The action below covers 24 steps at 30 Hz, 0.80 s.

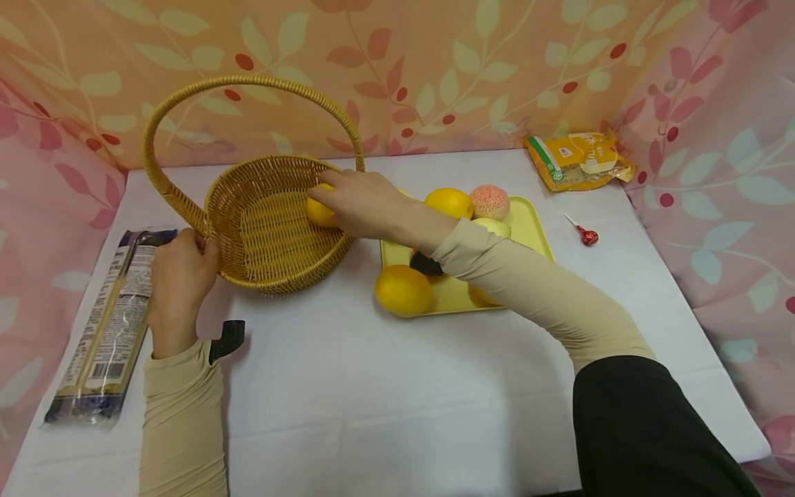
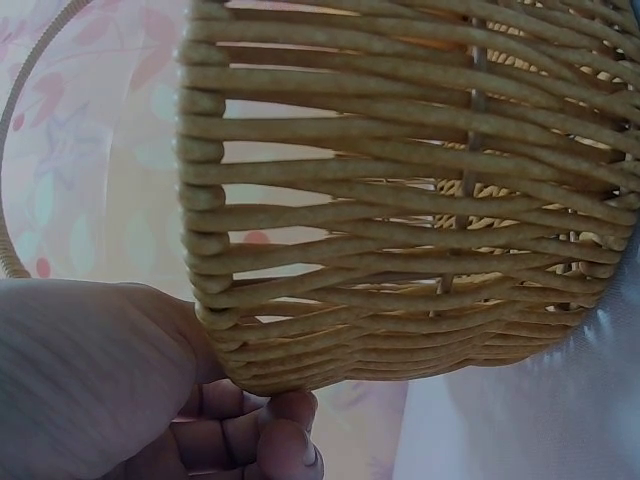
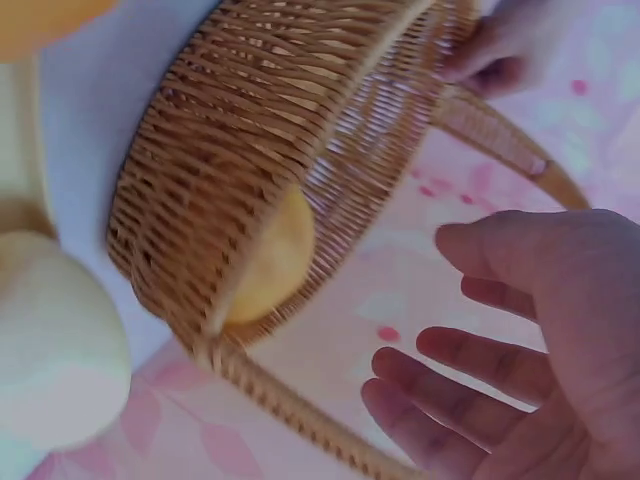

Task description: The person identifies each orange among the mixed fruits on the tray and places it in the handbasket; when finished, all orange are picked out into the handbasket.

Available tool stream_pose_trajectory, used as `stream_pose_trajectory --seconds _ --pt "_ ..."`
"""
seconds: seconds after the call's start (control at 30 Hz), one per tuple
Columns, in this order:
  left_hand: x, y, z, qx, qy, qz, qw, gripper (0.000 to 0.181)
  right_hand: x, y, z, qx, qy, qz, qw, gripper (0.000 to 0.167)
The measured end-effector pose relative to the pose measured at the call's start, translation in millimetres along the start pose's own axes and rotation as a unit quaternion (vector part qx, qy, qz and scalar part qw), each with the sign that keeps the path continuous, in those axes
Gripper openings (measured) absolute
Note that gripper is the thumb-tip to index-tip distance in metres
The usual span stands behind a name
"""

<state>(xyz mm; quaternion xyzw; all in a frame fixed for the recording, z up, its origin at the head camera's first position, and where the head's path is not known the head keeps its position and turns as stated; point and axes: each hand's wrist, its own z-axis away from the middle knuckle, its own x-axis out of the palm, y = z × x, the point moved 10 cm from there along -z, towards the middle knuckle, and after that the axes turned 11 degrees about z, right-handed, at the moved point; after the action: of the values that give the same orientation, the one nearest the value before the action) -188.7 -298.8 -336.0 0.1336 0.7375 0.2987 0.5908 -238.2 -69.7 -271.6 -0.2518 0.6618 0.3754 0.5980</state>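
A wicker basket (image 1: 279,228) with a tall arched handle stands at the back left. My left hand (image 1: 182,279) grips its rim near the handle's left foot, and the left wrist view shows curled fingers (image 2: 285,430) under that edge. Inside the basket, against its right wall, lies a yellow, lemon-like fruit (image 1: 318,208). My right hand (image 1: 366,207) is over the basket's right rim beside this fruit. In the right wrist view its fingers are spread and relaxed, apart from the fruit (image 3: 283,260), and nothing is in the palm.
Right of the basket, a yellow tray (image 1: 531,231) holds several fruits, including a pink speckled ball-like one (image 1: 490,202), partly hidden by my right arm. A long plastic packet (image 1: 108,331) lies left, an orange snack bag (image 1: 580,162) back right, and a red lollipop (image 1: 588,237) nearby.
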Motion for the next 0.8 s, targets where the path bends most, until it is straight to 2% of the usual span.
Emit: stream_pose_trajectory --seconds 0.13,0.3,0.4,0.5,0.6,0.67,0.8 --pt "1.3 2.1 -1.8 0.001 -0.001 0.000 1.0000 0.034 -22 18 34.1 -0.001 0.074 -0.012 0.9972 0.037" --pt "0.1 5.2 -3.5 0.006 0.001 -0.004 1.0000 0.033 -41 52 75.0 0.015 0.168 -0.025 0.9853 0.030" --pt "-2.2 4.9 -3.8 0.005 0.003 -0.007 1.0000 0.033 -42 75 89.7 0.031 0.188 -0.032 0.9812 0.031" --pt "-3.2 3.2 -3.5 0.002 0.002 -0.007 1.0000 0.033 -34 97 97.2 0.055 0.172 -0.039 0.9828 0.037" --pt "-3.3 2.8 -2.6 0.005 0.005 -0.006 1.0000 0.033 -18 117 101.0 0.081 0.132 -0.037 0.9872 0.045" --pt "-2.5 2.2 -1.8 0.006 0.004 -0.005 1.0000 0.033 -3 129 102.6 0.100 0.095 -0.034 0.9899 0.051" --pt "-0.1 -0.2 -0.4 0.001 -0.002 -0.006 1.0000 0.033 34 146 104.7 0.126 -0.009 -0.035 0.9913 0.060"
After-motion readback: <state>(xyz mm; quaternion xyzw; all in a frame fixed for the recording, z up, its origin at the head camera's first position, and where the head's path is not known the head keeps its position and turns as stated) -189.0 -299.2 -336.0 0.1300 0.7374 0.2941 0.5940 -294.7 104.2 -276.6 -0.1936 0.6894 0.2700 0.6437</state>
